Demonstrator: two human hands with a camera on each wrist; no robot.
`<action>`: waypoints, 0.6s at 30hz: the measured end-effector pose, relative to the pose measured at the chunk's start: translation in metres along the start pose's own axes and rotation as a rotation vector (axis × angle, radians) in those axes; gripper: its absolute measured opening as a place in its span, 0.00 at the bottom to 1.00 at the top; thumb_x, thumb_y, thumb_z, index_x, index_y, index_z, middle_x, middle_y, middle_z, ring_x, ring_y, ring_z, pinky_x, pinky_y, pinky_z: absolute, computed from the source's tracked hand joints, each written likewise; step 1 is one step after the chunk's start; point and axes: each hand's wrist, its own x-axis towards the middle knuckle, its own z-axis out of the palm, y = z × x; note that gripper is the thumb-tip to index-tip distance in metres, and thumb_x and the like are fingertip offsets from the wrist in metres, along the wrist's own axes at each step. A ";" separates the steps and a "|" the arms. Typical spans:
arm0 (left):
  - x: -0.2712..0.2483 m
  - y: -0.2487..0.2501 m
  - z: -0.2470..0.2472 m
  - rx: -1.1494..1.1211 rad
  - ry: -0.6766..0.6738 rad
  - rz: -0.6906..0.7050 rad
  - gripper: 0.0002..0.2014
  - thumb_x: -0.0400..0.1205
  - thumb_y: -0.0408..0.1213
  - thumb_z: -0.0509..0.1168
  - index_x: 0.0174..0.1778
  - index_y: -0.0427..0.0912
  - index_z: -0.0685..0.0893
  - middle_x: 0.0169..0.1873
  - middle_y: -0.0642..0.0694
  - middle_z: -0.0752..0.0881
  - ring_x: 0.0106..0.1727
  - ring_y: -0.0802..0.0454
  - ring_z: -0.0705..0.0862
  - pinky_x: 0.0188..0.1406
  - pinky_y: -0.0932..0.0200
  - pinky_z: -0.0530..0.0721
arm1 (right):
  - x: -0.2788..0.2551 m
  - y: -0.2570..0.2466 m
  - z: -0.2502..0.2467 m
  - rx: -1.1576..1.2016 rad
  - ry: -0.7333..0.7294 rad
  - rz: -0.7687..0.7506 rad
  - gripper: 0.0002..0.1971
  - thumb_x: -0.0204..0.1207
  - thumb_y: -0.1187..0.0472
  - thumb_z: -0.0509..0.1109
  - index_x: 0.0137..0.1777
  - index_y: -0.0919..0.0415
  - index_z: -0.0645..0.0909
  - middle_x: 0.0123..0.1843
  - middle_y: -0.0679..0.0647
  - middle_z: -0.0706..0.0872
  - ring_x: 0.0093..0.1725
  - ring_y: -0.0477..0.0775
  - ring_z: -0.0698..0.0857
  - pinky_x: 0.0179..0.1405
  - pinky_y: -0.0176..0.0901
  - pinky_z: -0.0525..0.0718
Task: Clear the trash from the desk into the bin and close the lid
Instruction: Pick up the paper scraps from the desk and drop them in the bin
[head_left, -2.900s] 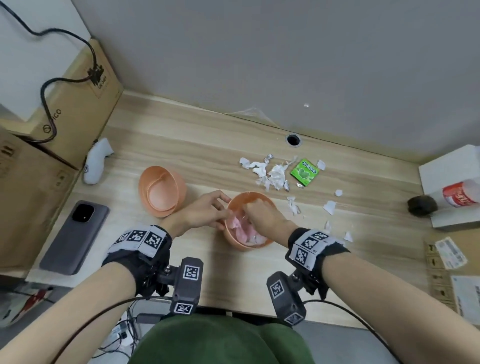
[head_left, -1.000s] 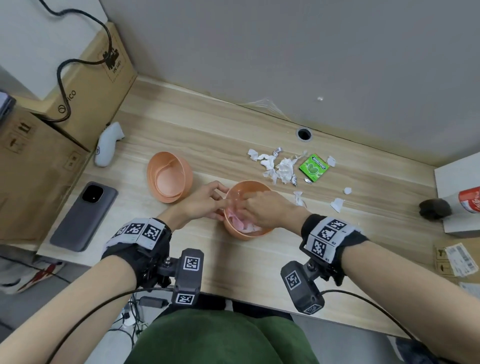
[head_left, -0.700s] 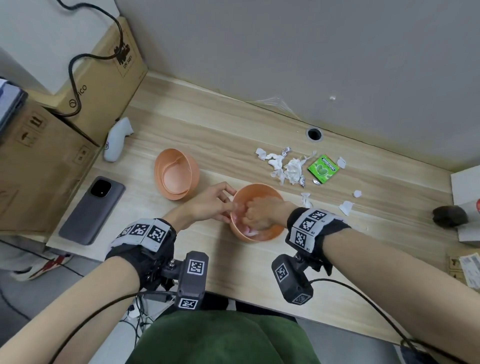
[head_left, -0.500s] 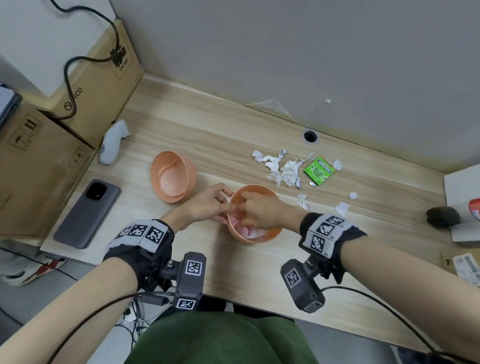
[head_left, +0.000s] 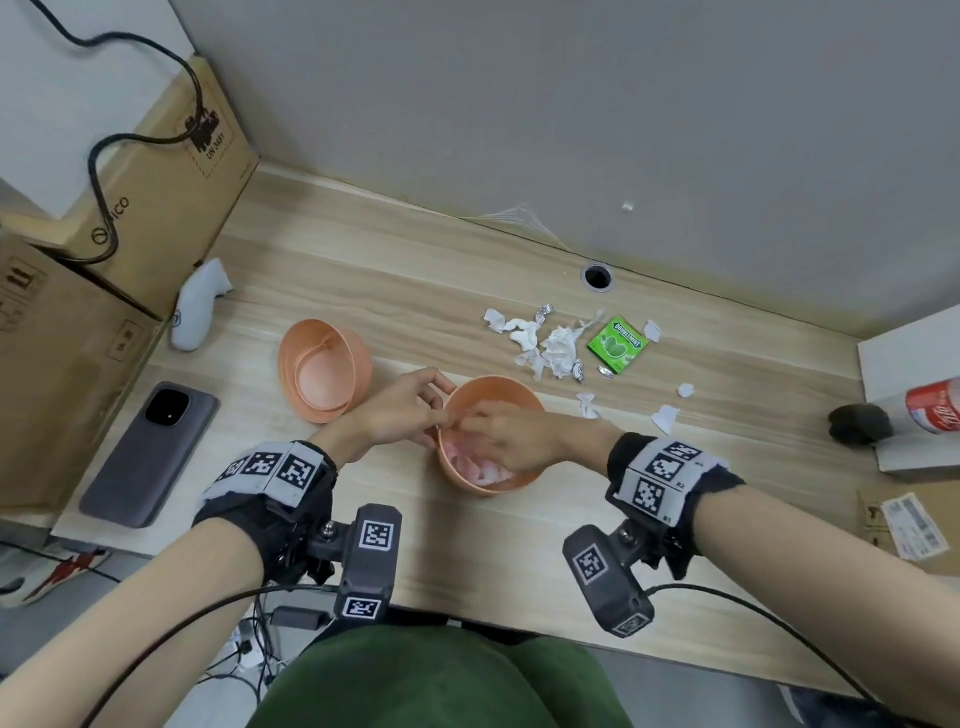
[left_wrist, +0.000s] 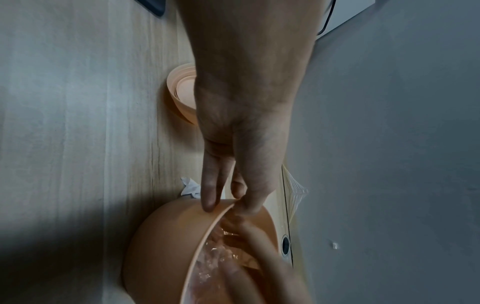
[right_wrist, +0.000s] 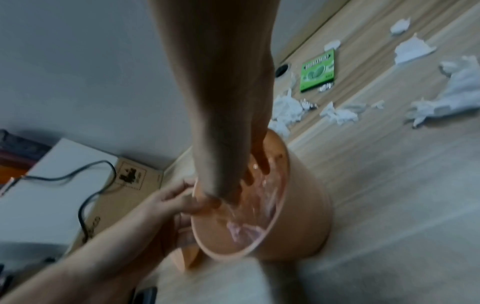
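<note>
The left hand (head_left: 400, 410) is pinching the thin rim of the round peach plastic bin (head_left: 470, 480), thumb inside and fingers outside, seemingly steadying it on the wooden tabletop (head_left: 467, 545). The right hand (head_left: 514, 434) is reaching inside with fingers spread, pressing a glossy clear liner down. Crumpled white tissue scraps (head_left: 558, 351), foil bits and a flat green gum pack (head_left: 617, 344) are lying beyond. The domed lid (head_left: 322, 371) is sitting upturned just left.

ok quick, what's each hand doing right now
left hand: pinches the rim of the bin.
right hand: reaches into the bin; grip cannot be told.
</note>
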 end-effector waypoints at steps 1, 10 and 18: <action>0.002 0.001 0.000 0.006 0.005 0.002 0.14 0.79 0.27 0.68 0.61 0.38 0.80 0.41 0.46 0.77 0.44 0.52 0.83 0.48 0.51 0.91 | -0.008 0.001 -0.009 0.091 0.087 -0.016 0.21 0.78 0.58 0.58 0.71 0.56 0.73 0.66 0.60 0.80 0.66 0.57 0.76 0.66 0.50 0.74; 0.027 0.016 0.007 0.025 -0.032 0.014 0.13 0.78 0.29 0.69 0.58 0.44 0.84 0.41 0.45 0.79 0.45 0.49 0.83 0.52 0.38 0.88 | -0.050 0.087 -0.027 0.458 0.604 0.391 0.17 0.76 0.64 0.67 0.65 0.59 0.77 0.60 0.57 0.80 0.54 0.52 0.79 0.51 0.37 0.76; 0.026 0.007 -0.007 0.013 -0.032 0.000 0.13 0.77 0.31 0.73 0.56 0.45 0.84 0.39 0.49 0.80 0.41 0.53 0.83 0.52 0.41 0.87 | -0.005 0.132 -0.018 0.365 0.610 0.487 0.41 0.66 0.58 0.78 0.78 0.54 0.62 0.75 0.64 0.65 0.75 0.65 0.67 0.73 0.55 0.69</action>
